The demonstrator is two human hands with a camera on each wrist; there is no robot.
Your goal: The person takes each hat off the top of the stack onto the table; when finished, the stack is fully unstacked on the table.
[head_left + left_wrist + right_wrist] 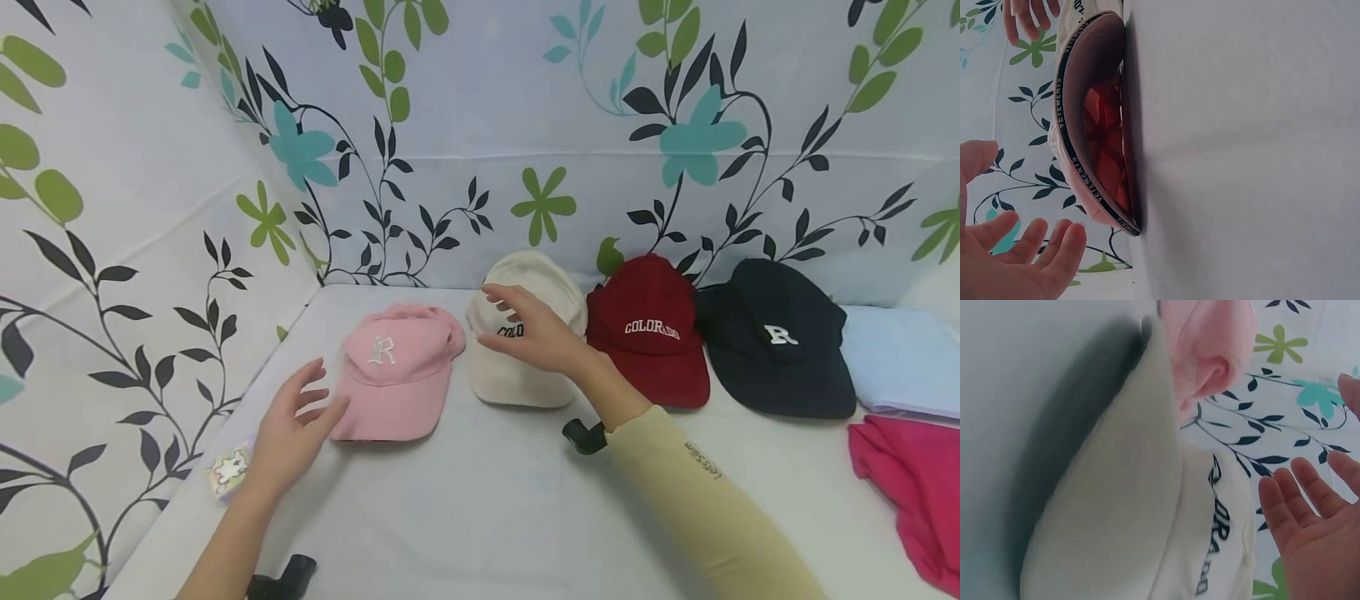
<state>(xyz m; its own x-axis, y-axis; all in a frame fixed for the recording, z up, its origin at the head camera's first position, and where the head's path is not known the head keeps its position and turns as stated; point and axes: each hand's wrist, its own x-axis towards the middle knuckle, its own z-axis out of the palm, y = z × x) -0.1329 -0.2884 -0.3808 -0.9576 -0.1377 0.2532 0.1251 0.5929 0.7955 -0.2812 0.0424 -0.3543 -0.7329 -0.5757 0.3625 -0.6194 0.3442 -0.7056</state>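
Note:
A pink cap [393,367] with a white letter lies on the white table at the left of a row of caps. My left hand [296,429], fingers spread and holding nothing, hovers beside its brim. In the left wrist view the underside of the pink cap [1072,159] shows, with a black lettered edge band and a red lining. My right hand [536,329] is over the cream cap [521,387] with its fingers loosely bent and nothing in them. It hides part of that cap's dark lettering. From the right wrist, the cream cap's brim [1110,506] looks close, with the fingers beyond it.
Right of the cream cap sit a dark red cap [648,333] and a black cap [780,342]. Pale blue folded cloth [900,358] and bright pink cloth [911,492] lie at the far right. A small patterned packet [228,471] rests by the left edge. Leaf-patterned fabric [465,133] hangs behind.

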